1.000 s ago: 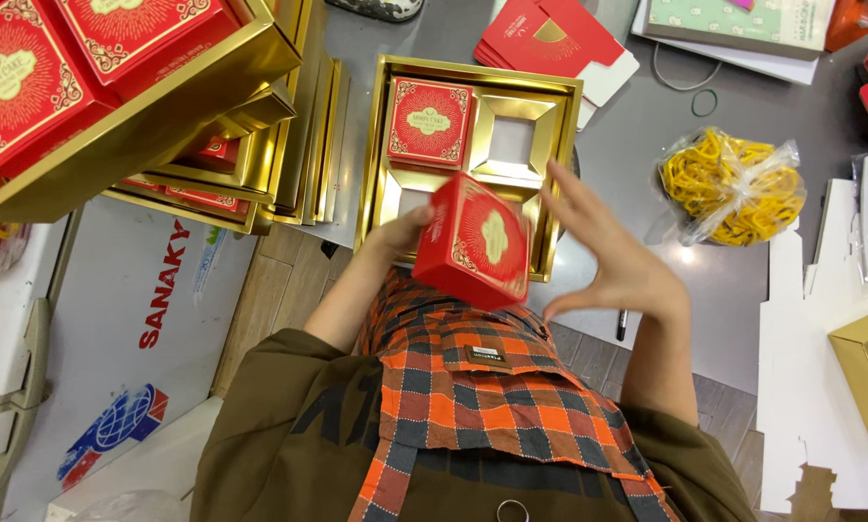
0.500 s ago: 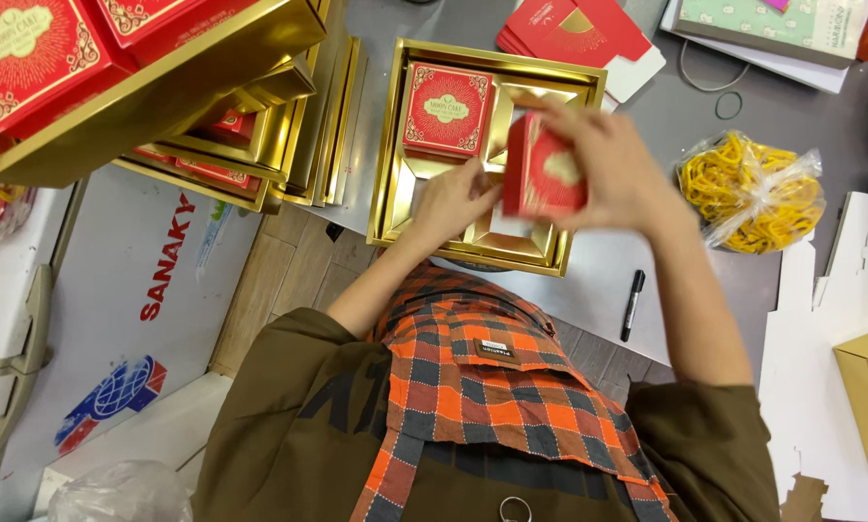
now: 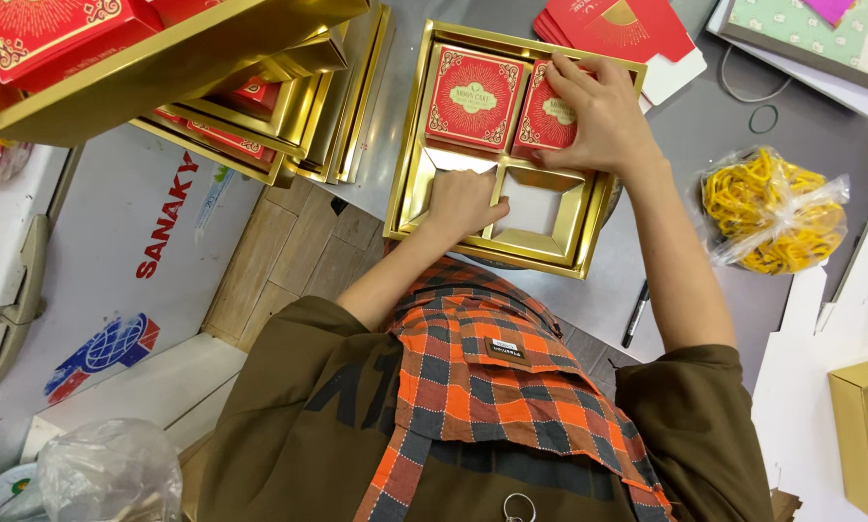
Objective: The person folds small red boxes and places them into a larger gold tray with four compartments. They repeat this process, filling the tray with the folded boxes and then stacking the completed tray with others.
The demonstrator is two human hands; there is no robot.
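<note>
An olive-brown short-sleeved top [image 3: 289, 425] is worn, its sleeves ending above the elbows, so that both forearms are left bare. Dark lettering is printed across its front, partly covered. Over it a checked apron [image 3: 492, 387] in orange, red and dark grey is worn, with a bib that narrows towards the neck. A small dark label [image 3: 505, 351] is sewn onto the bib. A small metal ring [image 3: 519, 507] is seen lower on the apron. The left hand [image 3: 463, 201] and the right hand [image 3: 593, 116] are bare, without gloves.
</note>
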